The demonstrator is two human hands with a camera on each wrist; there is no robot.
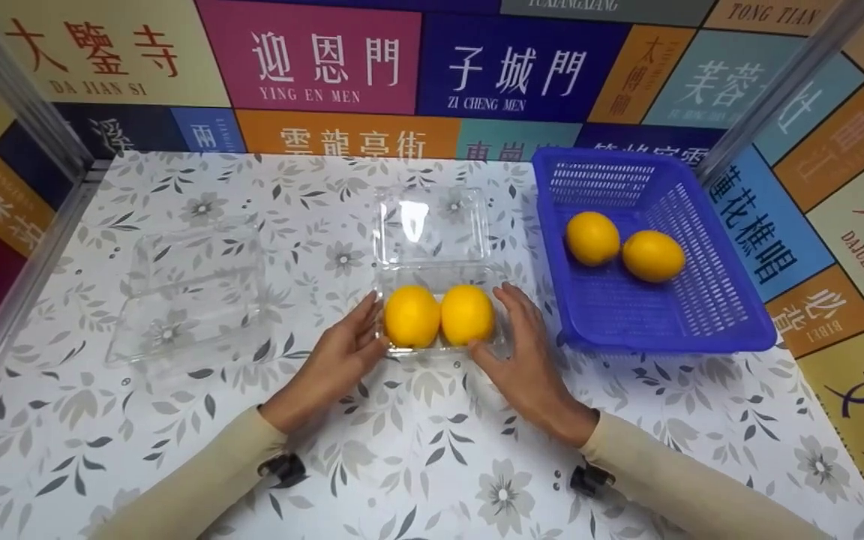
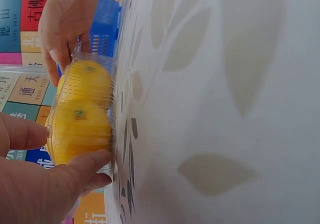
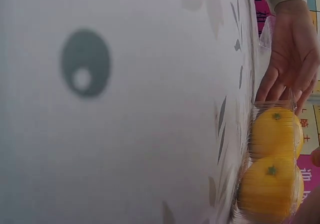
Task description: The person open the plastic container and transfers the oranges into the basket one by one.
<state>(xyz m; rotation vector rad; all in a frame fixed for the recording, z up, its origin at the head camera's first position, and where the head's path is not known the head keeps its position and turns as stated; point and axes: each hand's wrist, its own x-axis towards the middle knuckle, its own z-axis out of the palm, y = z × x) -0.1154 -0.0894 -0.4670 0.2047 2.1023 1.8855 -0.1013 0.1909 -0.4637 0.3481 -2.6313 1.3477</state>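
An open clear plastic clamshell box (image 1: 433,266) stands on the table, its lid (image 1: 443,225) tipped back behind it. Side by side in its base sit two yellow-orange oranges (image 1: 411,316) (image 1: 467,315); their green stem ends show through the ribbed wall in both wrist views. My left hand (image 1: 342,349) holds the box's left side, thumb toward the front corner. On the right side my right hand (image 1: 526,360) holds it, thumb at the front rim and fingers along the side wall. In the right wrist view my left hand (image 3: 292,54) shows beyond the box.
A blue-purple plastic basket (image 1: 672,326) with two more oranges (image 1: 592,238) (image 1: 653,256) stands to the right. Another open clear clamshell box (image 1: 188,289) lies to the left. The flowered tabletop (image 1: 432,465) ends at a wall of coloured, lettered panels (image 1: 312,60).
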